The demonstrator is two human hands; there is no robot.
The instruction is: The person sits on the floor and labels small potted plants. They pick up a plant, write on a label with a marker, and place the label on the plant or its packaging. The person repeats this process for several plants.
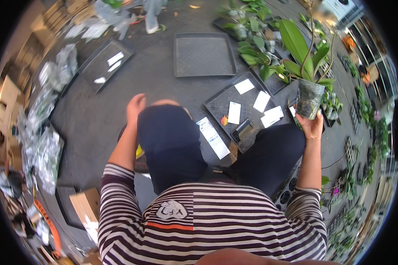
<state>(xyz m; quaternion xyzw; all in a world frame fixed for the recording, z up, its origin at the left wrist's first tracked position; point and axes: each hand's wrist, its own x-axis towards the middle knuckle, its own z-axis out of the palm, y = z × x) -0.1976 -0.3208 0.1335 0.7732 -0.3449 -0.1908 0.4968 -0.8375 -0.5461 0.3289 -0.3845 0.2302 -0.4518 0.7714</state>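
My right hand (310, 127) grips the base of a clear plastic pot (309, 99), raised beyond my right knee. An orchid plant (296, 41) with broad green leaves and thin stems grows from it, standing nearly upright. My left hand (136, 107) hangs beside my left knee, touching or close to it. Its fingers are partly hidden, and I see no object in it. Ahead of my right knee lies a black mesh tray (219, 96) bearing white paper slips (234, 112), a dark phone-like object (242, 130) and a small red-and-yellow item (224, 120).
A black tray (205, 71) lies ahead. More potted orchids (252, 43) crowd the far right. Another black tray (99, 71) holds white slips at left, near bundles of clear plastic wrap (46, 155). A long printed sheet (213, 138) lies between my legs. Another person's leg (151, 16) shows at the top.
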